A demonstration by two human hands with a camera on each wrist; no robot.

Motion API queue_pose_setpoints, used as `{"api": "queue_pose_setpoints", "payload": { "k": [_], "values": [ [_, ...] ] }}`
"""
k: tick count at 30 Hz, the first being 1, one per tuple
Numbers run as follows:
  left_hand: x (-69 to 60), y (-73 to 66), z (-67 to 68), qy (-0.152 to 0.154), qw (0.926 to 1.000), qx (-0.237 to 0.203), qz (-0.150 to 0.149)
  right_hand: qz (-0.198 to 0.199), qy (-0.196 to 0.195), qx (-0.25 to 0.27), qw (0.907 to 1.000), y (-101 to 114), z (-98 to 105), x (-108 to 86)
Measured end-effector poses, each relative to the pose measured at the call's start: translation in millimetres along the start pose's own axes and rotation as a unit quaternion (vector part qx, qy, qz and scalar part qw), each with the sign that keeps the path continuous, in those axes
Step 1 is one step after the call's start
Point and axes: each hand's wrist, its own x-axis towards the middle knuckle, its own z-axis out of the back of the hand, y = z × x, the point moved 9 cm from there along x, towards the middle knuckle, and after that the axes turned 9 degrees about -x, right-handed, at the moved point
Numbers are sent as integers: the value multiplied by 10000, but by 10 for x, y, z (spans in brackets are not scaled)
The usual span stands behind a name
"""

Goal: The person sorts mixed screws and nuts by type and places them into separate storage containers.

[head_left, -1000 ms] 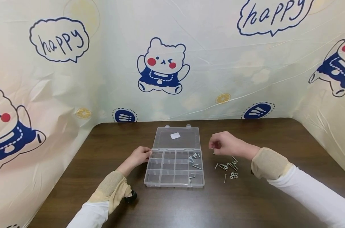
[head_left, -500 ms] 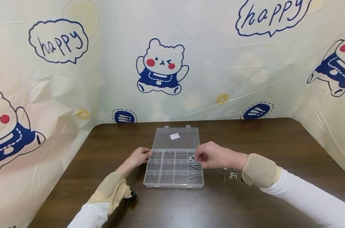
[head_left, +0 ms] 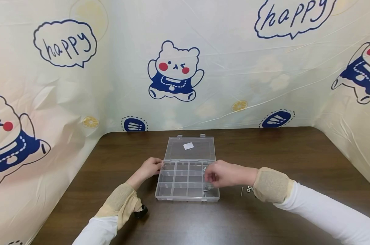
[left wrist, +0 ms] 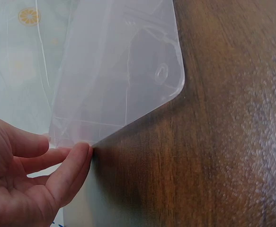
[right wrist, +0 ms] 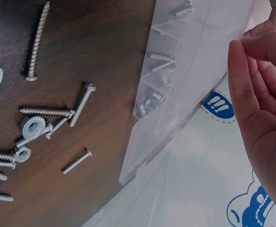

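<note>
A clear plastic compartment box (head_left: 181, 190) lies on the table with its lid (head_left: 189, 149) laid back. My left hand (head_left: 150, 167) pinches the box's back left corner between thumb and fingers, seen closely in the left wrist view. My right hand (head_left: 223, 173) is over the right-hand column, around the middle row, thumb and index fingertips together; whether anything sits between them is hidden. Screws (right wrist: 161, 61) and nuts (right wrist: 149, 101) show through the box wall. Beside the box lie loose screws (right wrist: 37, 42) and nuts (right wrist: 33, 126), partly covered by my right hand in the head view.
One small screw (right wrist: 77, 161) lies apart from the loose pile, nearer the box. A white paper label (head_left: 188, 146) is on the lid. A printed curtain (head_left: 234, 68) stands behind and beside the brown table (head_left: 185, 224).
My right hand has moved left and nearer to me, from beside the lid to over the box's right column. My left hand stays at the corner.
</note>
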Motion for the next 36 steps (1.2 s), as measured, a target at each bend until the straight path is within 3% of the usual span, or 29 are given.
{"api": "queue_pose_setpoints", "payload": {
  "k": [7,13,19,23,29,36],
  "values": [
    [11,2,-6,-15,9999,-58,-84,-4,-10,-106,9999,-39,28,-45],
    [-2,5,-1,-11,10000,-2,-53,-106,125,-533,9984,-93,-2,-124],
    [3,2,-2,1,10000,-14,-61,-24,6,-1134,9935,-193,-9,-233],
    [1,-4,2,-28,10000,-36,-66,-199,50,-1214,9924,-295,15,-306],
    [-3,-3,3,-30,10000,-29,-47,-66,-157,-1325,9910,-405,89,-412],
    [1,-2,0,-12,10000,-55,-34,-692,220,-1355,9881,-715,-11,-506]
  ]
}}
